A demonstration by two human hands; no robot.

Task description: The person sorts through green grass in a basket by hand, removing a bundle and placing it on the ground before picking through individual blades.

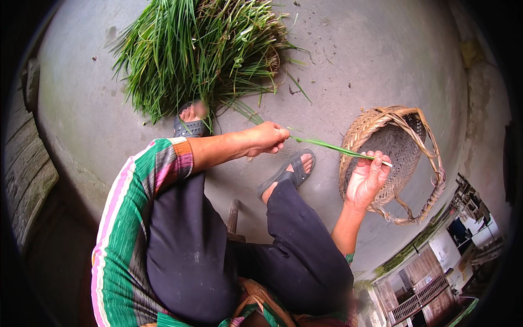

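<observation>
My left hand (267, 139) pinches one end of a thin green grass-like stalk (327, 144) between thumb and fingers. The stalk's pale end is held by the fingertips of my right hand (369, 175), palm turned up, so it stretches between both hands. Behind my right hand stands a woven basket (361, 131) with a looped handle, tilted so its inside shows; no contents can be made out. A large heap of long green leafy stalks (175, 53) lies on the floor beyond my left hand, by my sandalled foot.
Loose blades (299, 86) and dark crumbs are scattered on the concrete floor (380, 61). Between my legs shows a wooden stool's leg (233, 216). Grey wooden boards (28, 175) border the floor at the left. A building with wooden panels (425, 265) appears at the lower right.
</observation>
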